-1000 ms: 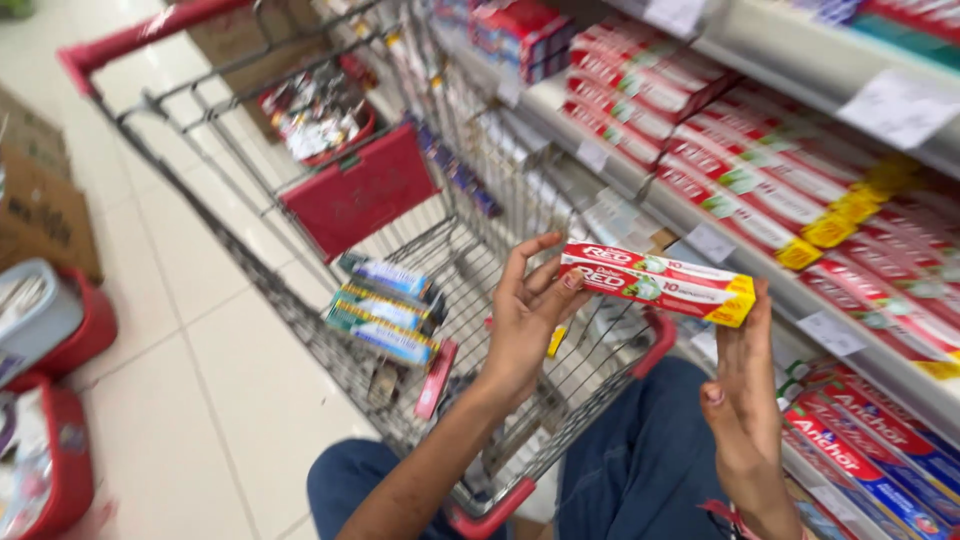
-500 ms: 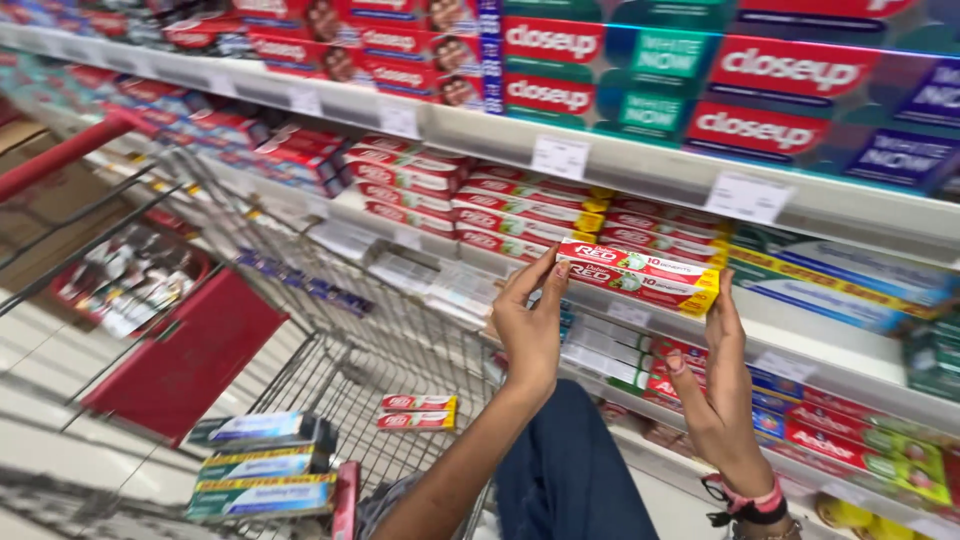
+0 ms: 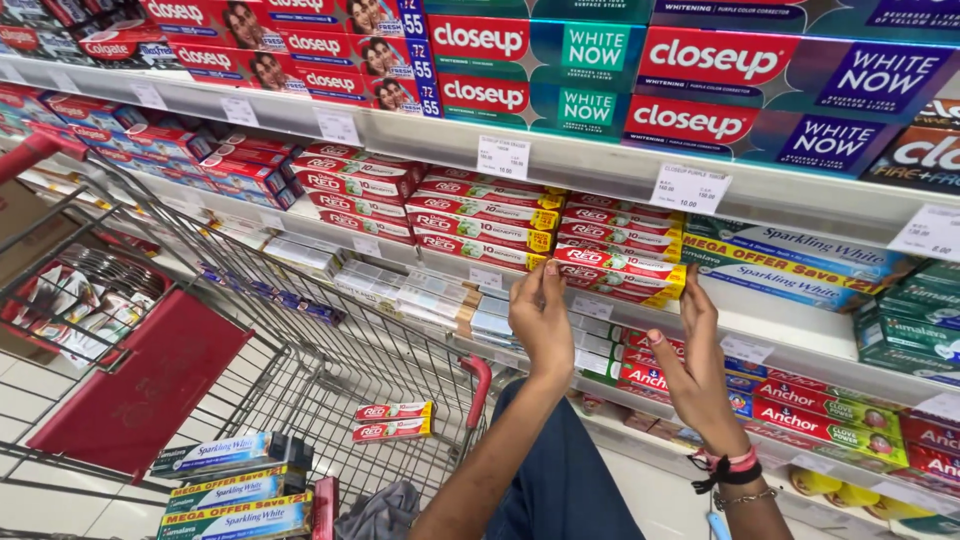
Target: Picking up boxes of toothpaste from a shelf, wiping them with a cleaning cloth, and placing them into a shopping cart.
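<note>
at frame centre the left hand [image 3: 541, 318] and right hand [image 3: 693, 358] grip the ends of a red toothpaste box [image 3: 620, 272]. it seems to rest on the shelf stack [image 3: 490, 215]. a wire cart [image 3: 300, 370] sits lower left.

the red toothpaste carton [image 3: 622, 272] is a long, flat box, red with white lettering and a yellow band at its right end. it lies level, long side across, held up between the hands, its left end at the fingertips of the left hand [image 3: 543, 318] and its right end just above the right hand [image 3: 693, 365]. it sits against the front of the stacked red cartons on the shelf.
</note>
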